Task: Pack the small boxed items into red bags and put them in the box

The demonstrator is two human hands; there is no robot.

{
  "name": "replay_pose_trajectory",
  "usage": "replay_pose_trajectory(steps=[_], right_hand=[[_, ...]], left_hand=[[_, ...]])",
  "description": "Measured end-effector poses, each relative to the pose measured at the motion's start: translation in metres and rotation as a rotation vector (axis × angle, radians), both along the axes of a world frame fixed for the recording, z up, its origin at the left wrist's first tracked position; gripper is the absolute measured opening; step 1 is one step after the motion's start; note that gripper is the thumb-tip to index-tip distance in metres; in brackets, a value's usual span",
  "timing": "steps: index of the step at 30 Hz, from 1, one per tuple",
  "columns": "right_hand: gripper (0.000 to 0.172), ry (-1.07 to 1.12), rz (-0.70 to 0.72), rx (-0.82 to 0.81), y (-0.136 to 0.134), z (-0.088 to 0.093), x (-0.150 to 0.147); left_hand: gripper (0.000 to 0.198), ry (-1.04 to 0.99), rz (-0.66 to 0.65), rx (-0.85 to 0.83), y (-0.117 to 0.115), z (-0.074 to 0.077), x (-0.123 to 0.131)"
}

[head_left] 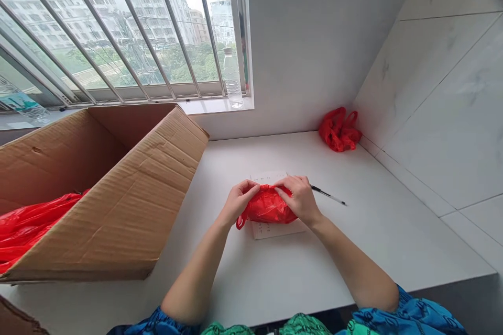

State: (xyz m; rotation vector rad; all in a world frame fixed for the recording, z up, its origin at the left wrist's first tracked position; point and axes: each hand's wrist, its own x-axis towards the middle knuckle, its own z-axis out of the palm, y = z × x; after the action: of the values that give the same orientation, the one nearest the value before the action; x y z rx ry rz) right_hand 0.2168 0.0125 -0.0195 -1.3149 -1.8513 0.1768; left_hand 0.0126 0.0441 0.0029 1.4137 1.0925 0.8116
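Barred window (118, 31) fills the far left, with city buildings and trees beyond; white tiled wall (444, 104) closes off the right. White countertop (377, 220) runs between them. Open cardboard box (102, 193) stands at the left end of the counter, with a loose red bag (35, 225) inside it, showing over the near wall. Clear water bottle (232, 78) stands on the window sill, far from you. Crumpled red carrier bag (339, 130) sits in the far right corner of the counter, against the wall.

Centre of counter: you have a small, full red plastic bag (267, 208) resting on a sheet of printed paper (277, 229). Your left hand (238, 201) is curled closed on the bag's gathered top at its left end, and a bag handle loop (240, 221) hangs just below it. Your right hand (299, 199) is pinching the same gathered top from the right, fingers bent over it. Black-and-silver pen (328, 195) lies just beside your right hand, on the far right.
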Motion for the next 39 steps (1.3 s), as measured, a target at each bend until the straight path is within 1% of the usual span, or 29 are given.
replay_pose_trajectory(steps=[3,5,7,9,11,13,17,20,22,23,25,27,29,30,31,32,34,36,39], right_hand=[[0.013,0.078,0.037,-0.008,-0.002,0.005,-0.001],[0.014,0.120,0.043,-0.011,-0.003,0.008,-0.002],[0.014,0.140,0.039,-0.011,-0.004,0.011,-0.004],[0.014,0.131,0.035,0.003,-0.004,0.013,-0.006],[0.015,0.096,0.030,0.021,-0.004,0.015,-0.007],[0.018,0.041,0.018,0.042,-0.003,0.017,-0.008],[0.023,-0.010,-0.041,0.121,-0.002,0.022,0.005],[0.018,0.094,-0.146,0.171,-0.001,0.026,0.026],[0.011,0.204,-0.217,0.121,-0.001,0.027,0.040],[0.011,0.241,-0.224,0.060,-0.002,0.027,0.046],[0.022,0.242,-0.158,-0.081,-0.005,0.026,0.051],[0.030,0.175,-0.039,-0.170,-0.008,0.025,0.048],[0.031,0.106,0.065,-0.187,-0.011,0.023,0.037],[0.030,0.082,0.099,-0.186,-0.012,0.022,0.031],[0.031,0.062,0.127,-0.183,-0.013,0.021,0.025],[0.030,0.044,0.144,-0.176,-0.013,0.020,0.020],[0.021,0.024,0.158,-0.162,-0.013,0.019,0.014],[0.011,0.046,0.158,-0.164,-0.012,0.018,0.015],[0.013,0.132,0.082,-0.161,-0.010,0.019,0.027]], left_hand=[[0.035,0.014,-0.007,0.027,-0.001,0.005,-0.003],[0.036,0.040,-0.024,0.081,-0.003,0.009,-0.004],[0.037,0.099,-0.043,0.202,-0.004,0.013,-0.004],[0.030,0.204,-0.046,0.382,-0.005,0.016,-0.004],[0.024,0.316,-0.020,0.546,-0.004,0.017,-0.004],[0.024,0.386,0.023,0.639,-0.004,0.018,-0.005],[0.026,0.401,0.152,0.669,0.003,0.020,-0.015],[0.028,0.358,0.332,0.645,0.014,0.018,-0.032],[0.030,0.318,0.428,0.594,0.022,0.015,-0.043],[0.030,0.311,0.444,0.570,0.024,0.013,-0.047],[0.026,0.336,0.406,0.570,0.022,0.012,-0.048],[0.029,0.399,0.285,0.650,0.013,0.013,-0.042],[0.042,0.494,0.103,0.756,0.002,0.015,-0.029],[0.044,0.550,0.026,0.808,-0.003,0.016,-0.022],[0.040,0.602,-0.025,0.856,-0.007,0.015,-0.016],[0.031,0.643,-0.042,0.900,-0.009,0.014,-0.011],[0.015,0.679,-0.001,0.959,-0.010,0.010,-0.006],[0.018,0.644,0.077,0.942,-0.008,0.007,-0.008],[0.022,0.472,0.242,0.812,-0.002,0.005,-0.019]])
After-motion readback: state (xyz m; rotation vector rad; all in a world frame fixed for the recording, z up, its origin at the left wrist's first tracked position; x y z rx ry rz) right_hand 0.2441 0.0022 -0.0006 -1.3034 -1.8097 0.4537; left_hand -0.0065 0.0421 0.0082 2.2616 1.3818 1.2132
